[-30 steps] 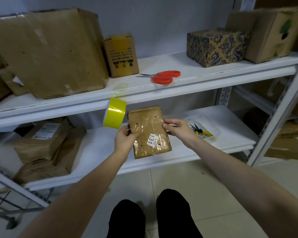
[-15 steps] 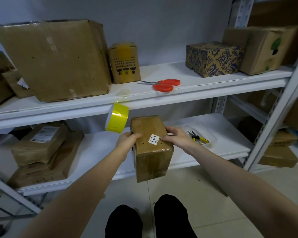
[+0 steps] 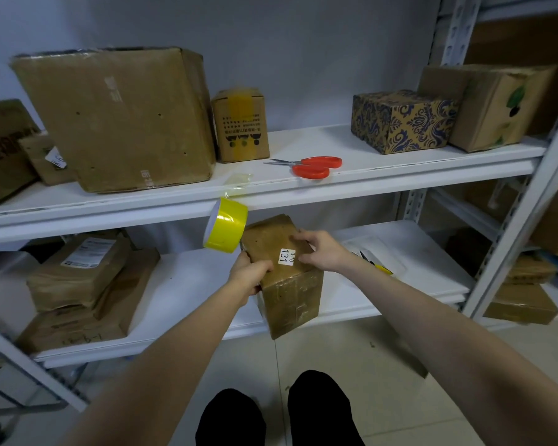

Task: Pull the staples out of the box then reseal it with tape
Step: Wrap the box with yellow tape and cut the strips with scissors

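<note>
Mid-frame, in front of the lower shelf [image 3: 187, 284], both hands hold a small brown box [image 3: 290, 294] wrapped in clear tape. It is tilted, with the top face leaning toward the camera and one corner pointing down. A white label [image 3: 286, 256] reading 131 sits on that top face.

The left hand [image 3: 250, 278] grips the box's left edge with its fingers curled round it. The right hand [image 3: 322, 251] holds the top from the right, fingers bent onto the face and thumb tip just beside the label.

A yellow tape roll [image 3: 226, 228] hangs just beside the box's upper left corner, below the front edge of the upper shelf [image 3: 400, 169]. Red-handled scissors [image 3: 313, 165] lie on that upper shelf, right of centre. A yellow-handled tool [image 3: 379, 267] lies on the lower shelf, partly hidden behind the right wrist.
</note>
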Action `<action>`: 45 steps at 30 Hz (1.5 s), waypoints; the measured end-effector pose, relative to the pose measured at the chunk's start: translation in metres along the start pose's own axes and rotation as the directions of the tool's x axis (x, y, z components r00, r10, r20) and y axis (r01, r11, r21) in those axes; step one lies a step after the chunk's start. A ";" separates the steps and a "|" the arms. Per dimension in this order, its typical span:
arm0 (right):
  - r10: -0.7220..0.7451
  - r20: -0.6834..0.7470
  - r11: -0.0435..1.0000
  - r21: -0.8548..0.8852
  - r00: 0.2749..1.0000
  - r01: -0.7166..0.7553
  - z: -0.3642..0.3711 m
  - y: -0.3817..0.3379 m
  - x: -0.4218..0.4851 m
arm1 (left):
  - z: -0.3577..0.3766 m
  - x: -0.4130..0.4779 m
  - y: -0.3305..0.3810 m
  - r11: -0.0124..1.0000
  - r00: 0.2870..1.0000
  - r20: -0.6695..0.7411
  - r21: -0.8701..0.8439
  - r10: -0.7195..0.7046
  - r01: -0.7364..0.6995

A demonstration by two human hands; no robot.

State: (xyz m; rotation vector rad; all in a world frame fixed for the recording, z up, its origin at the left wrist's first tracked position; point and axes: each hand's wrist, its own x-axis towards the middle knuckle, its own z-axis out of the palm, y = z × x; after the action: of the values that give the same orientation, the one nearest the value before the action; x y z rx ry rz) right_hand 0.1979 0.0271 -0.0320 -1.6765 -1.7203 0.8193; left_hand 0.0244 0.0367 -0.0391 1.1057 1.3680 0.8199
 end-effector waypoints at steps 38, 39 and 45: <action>-0.406 -0.247 0.788 -0.582 0.880 0.200 -0.020 -0.151 0.007 | -0.060 -0.051 0.164 0.905 0.934 -0.240 0.395 0.265 -0.155; -0.369 -0.195 0.773 -0.607 0.909 0.184 -0.020 -0.153 0.011 | -0.060 -0.051 0.167 0.921 0.934 -0.244 0.354 0.260 -0.164; -0.366 -0.136 0.744 -0.637 0.921 0.202 -0.021 -0.150 0.020 | -0.061 -0.050 0.178 0.935 0.929 -0.248 0.295 0.273 -0.196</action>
State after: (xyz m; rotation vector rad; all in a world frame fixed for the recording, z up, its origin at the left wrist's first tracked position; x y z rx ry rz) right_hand 0.1184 0.0451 0.0975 -1.7308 -2.1166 -0.1387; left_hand -0.0121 0.0538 0.1512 1.4241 1.6418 1.0236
